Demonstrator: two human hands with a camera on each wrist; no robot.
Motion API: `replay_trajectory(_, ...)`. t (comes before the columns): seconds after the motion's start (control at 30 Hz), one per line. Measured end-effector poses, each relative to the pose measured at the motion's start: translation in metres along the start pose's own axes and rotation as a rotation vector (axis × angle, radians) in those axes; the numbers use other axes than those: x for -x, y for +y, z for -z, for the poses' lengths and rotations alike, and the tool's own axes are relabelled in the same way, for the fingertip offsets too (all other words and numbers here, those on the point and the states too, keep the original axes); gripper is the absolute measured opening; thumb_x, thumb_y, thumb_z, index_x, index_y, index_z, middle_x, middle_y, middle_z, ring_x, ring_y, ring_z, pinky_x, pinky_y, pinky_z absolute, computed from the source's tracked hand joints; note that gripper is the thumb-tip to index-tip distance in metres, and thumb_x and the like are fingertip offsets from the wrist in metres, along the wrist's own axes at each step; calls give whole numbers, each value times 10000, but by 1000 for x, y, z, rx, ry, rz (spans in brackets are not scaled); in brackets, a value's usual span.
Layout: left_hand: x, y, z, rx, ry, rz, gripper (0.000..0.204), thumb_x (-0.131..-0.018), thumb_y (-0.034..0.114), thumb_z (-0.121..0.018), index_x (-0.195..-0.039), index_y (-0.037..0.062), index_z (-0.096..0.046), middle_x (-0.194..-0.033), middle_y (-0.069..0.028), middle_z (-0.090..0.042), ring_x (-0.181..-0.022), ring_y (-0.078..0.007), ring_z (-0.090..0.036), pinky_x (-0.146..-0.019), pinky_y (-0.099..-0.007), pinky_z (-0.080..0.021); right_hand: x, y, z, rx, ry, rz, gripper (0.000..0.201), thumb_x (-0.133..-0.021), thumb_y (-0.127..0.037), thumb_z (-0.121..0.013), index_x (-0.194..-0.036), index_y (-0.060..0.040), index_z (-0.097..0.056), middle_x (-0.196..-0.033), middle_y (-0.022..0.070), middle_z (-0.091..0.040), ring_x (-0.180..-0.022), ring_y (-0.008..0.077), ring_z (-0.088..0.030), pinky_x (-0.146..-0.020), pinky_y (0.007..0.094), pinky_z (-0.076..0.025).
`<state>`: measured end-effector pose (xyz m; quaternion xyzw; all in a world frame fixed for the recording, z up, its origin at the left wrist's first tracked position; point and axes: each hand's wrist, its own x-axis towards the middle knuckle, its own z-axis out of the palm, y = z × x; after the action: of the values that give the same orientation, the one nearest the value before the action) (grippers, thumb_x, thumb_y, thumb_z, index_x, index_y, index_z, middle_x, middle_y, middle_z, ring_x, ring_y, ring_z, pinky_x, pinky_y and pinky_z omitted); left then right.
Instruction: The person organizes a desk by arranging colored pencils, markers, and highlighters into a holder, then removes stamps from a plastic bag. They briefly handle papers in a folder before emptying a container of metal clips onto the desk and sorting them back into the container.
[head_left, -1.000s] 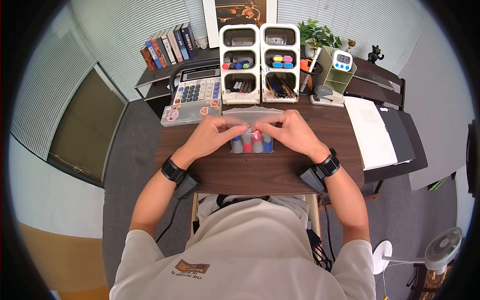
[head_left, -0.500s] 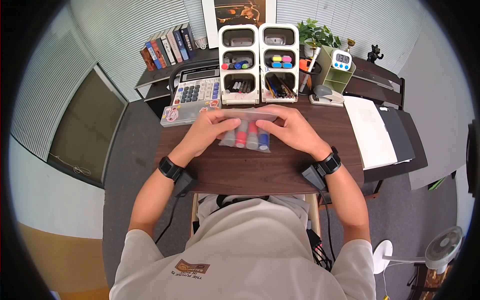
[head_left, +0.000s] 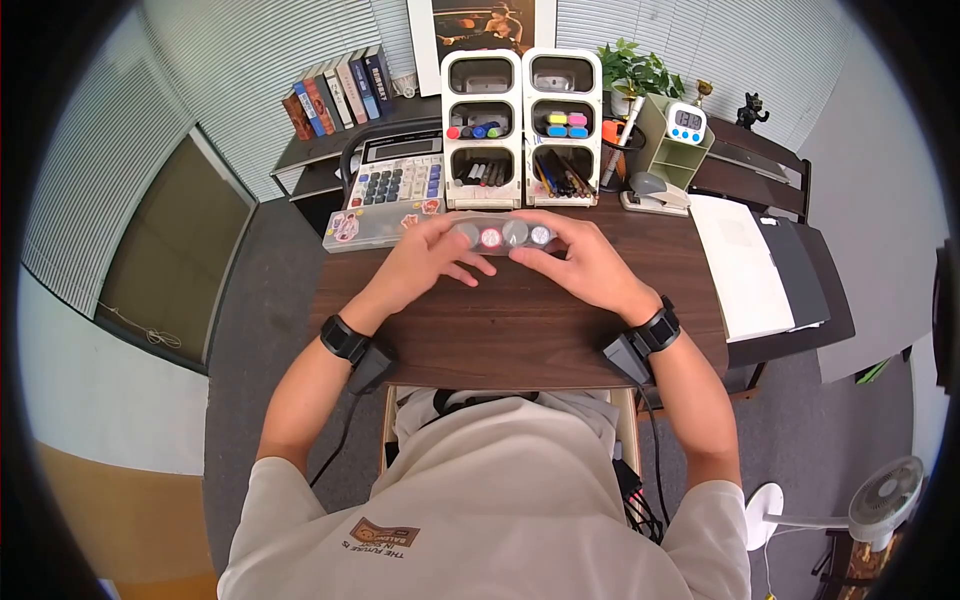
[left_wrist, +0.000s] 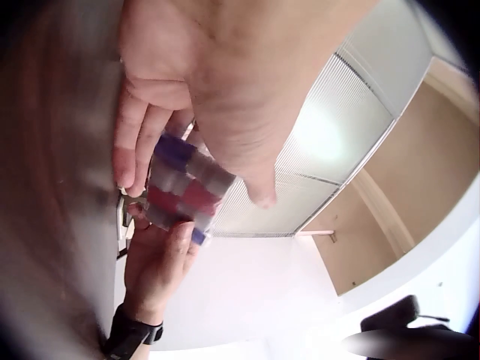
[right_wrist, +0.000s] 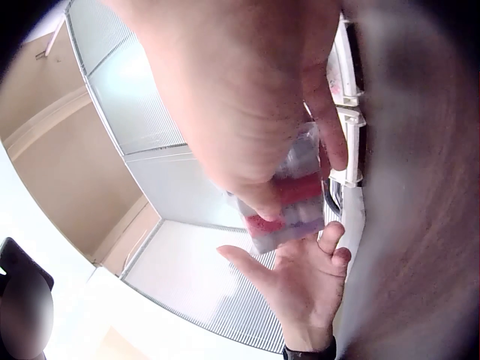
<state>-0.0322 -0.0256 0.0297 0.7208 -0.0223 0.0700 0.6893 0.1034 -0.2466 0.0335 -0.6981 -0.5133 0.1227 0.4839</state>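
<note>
A clear plastic bag (head_left: 502, 219) holds several short cylinders in red, blue and grey. It is raised over the desk, and the round ends of the cylinders (head_left: 515, 235) face the head camera. My right hand (head_left: 592, 265) grips the bag's right side, the thumb pressed on the near face and fingers behind. At the left side, my left hand (head_left: 415, 265) touches the bag with loosely extended fingers. Its thumb stands away from the bag in the right wrist view, where the left palm (right_wrist: 311, 292) shows. In the left wrist view the cylinders' coloured bands (left_wrist: 187, 180) show through the plastic.
Behind the hands stand two white pen organizers (head_left: 482, 130). A sticker-covered case (head_left: 375, 228) and a large calculator (head_left: 398, 182) are at the left. A stapler (head_left: 655, 192), green holder with a timer (head_left: 686, 120), and papers (head_left: 738, 265) lie to the right.
The bag has tipped from showing the cylinders' sides to showing their round ends. My left thumb has come off the bag's face and the left fingers have spread; the right hand keeps its grip.
</note>
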Motion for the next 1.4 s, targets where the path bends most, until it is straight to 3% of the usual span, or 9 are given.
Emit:
replay_trajectory(0.23,-7,-21,13,-144,15,50,454,-1118,373,-540,-1223,-46,-679,-1120,-119,-717,-954,-206,-741,-852,-316,-617,0,0,-2,-132,-30,-132,441,-1011,-329,-733,-1302,-5,-664,-958,67,-757,-785,106,-666,-733,297,-575)
replay_trajectory(0.3,-9,-26,15,-192,56,-1,437,-1081,402,-618,-1113,-10,-760,-986,-29,-711,-887,-80,-668,-782,-272,-586,0,0,-3,-151,-24,-151,431,-1011,-329,-734,-1289,-6,-668,-954,58,-755,-794,100,-669,-726,286,-578)
replay_trajectory(0.57,-5,-12,11,-145,91,-5,398,-1067,366,-649,-1128,-8,-768,-942,-18,-721,-846,-74,-666,-774,-255,-569,-4,-2,2,-412,35,-259,318,-981,-204,-775,-1195,25,-719,-1038,18,-770,-905,66,-688,-736,250,-574)
replay_trajectory(0.7,-3,-5,7,-81,78,-16,385,-1049,340,-679,-1205,-3,-756,-994,-43,-748,-851,-76,-666,-790,-259,-563,-2,-2,-3,-409,64,-166,241,-997,-165,-755,-1168,4,-743,-1033,9,-770,-893,42,-666,-762,219,-536)
replay_trajectory(0.9,-2,-17,8,-131,44,-170,384,-1064,270,-652,-1354,22,-688,-1078,-61,-754,-918,-74,-666,-840,-255,-535,3,2,-6,-221,217,-19,384,-941,-162,-823,-1268,10,-720,-967,-34,-734,-777,6,-576,-670,211,-507)
replay_trajectory(1.0,-4,-21,12,-19,-42,-224,363,-1092,229,-590,-1373,10,-659,-1175,-84,-736,-1002,-127,-691,-908,-294,-549,11,-29,13,-60,230,14,377,-931,-153,-824,-1256,14,-731,-961,-3,-750,-780,18,-593,-676,214,-513)
replay_trajectory(1.13,-2,-13,8,78,-108,-246,324,-1122,192,-506,-1326,-2,-667,-1225,-114,-724,-1031,-178,-720,-931,-323,-565,37,-61,60,-82,368,-15,357,-936,-106,-800,-1265,17,-730,-1035,38,-771,-899,81,-679,-800,252,-552)
replay_trajectory(1.27,-5,-15,10,24,-66,-211,305,-1119,200,-518,-1278,1,-685,-1201,-98,-728,-986,-153,-716,-892,-301,-564,64,-43,129,98,540,-1,342,-927,-35,-785,-1252,48,-721,-1054,57,-771,-940,110,-709,-846,276,-568)
replay_trajectory(1.4,-5,-16,7,17,-55,-173,276,-1107,209,-554,-1218,10,-709,-1145,-73,-735,-928,-129,-704,-843,-278,-556,72,-27,168,724,587,10,346,-884,-51,-813,-1225,-39,-757,-1054,113,-783,-897,178,-749,-816,311,-581)
